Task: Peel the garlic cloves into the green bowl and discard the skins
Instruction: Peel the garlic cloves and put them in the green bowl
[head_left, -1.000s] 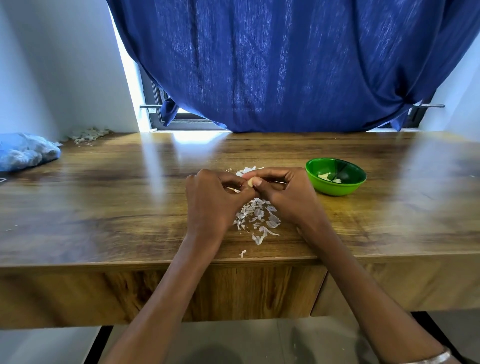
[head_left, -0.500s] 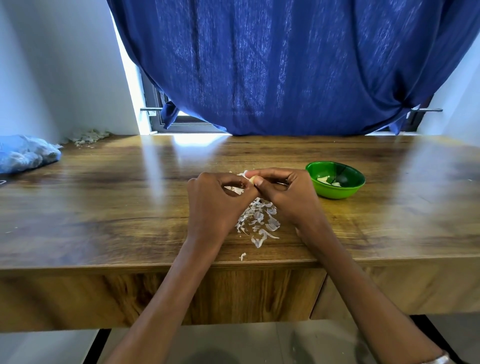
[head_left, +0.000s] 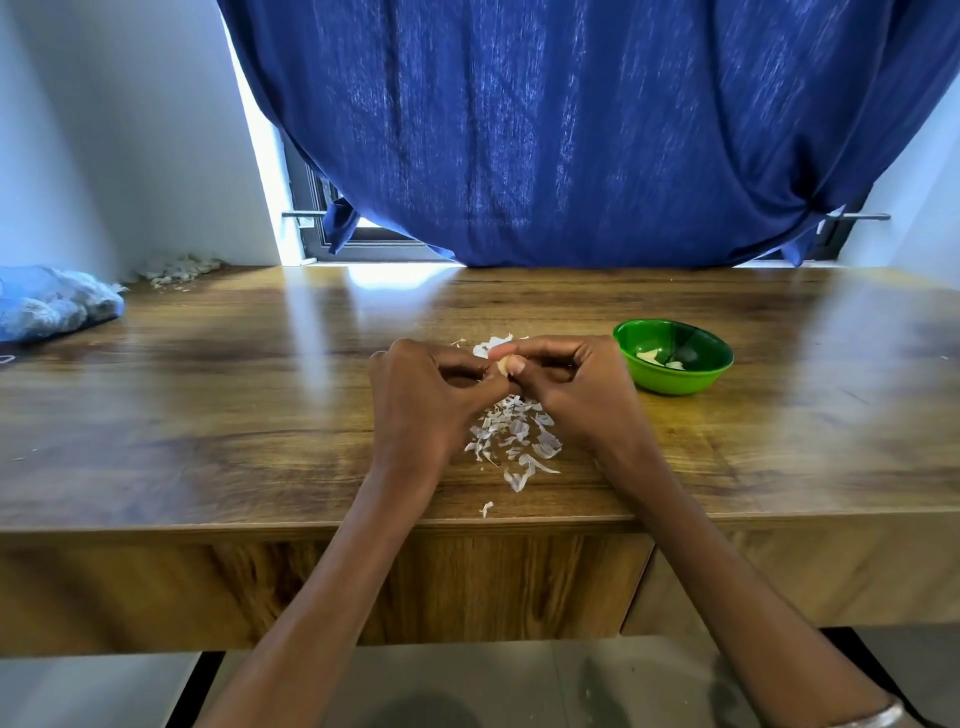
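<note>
The garlic clove (head_left: 503, 365) is being mostly covered by both hands' fingertips. At nine o'clock, the blue bag (head_left: 49, 301) is being cut off by the frame edge.

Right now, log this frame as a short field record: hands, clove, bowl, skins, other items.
left hand: grips the garlic clove
right hand: pinches the garlic clove
green bowl: right of the hands, a few pale pieces inside
skins: loose pile on the wooden table, under the hands
blue bag: far left
task stage: peeling

Probably a room in a home: a wooden desk (head_left: 208, 415) against a window (head_left: 332, 234) hung with a knotted blue curtain (head_left: 571, 130).
</note>
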